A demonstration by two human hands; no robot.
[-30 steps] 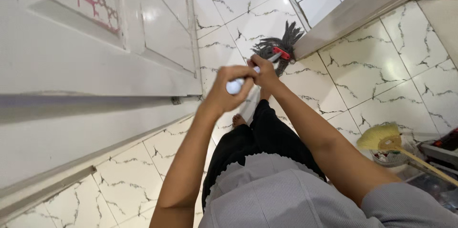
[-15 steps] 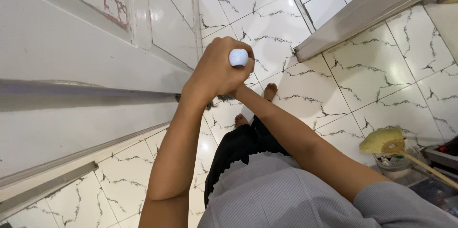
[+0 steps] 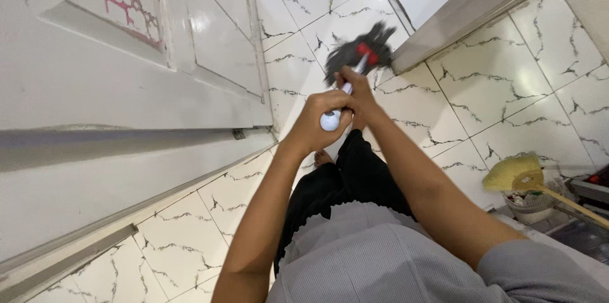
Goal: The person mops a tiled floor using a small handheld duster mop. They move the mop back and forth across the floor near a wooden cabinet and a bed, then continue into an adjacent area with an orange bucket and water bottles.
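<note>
Mop handle (image 3: 346, 90), gripped at white end cap by closed left hand (image 3: 320, 122) and lower down by closed right hand (image 3: 356, 90); dark string mop head (image 3: 358, 52) on marbled floor tiles (image 3: 482, 87) beside grey door threshold (image 3: 482, 8).

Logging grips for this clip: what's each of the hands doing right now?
Left hand: closed around the top end of the mop handle.
Right hand: closed on the mop handle lower down, toward the dark mop head.
</note>
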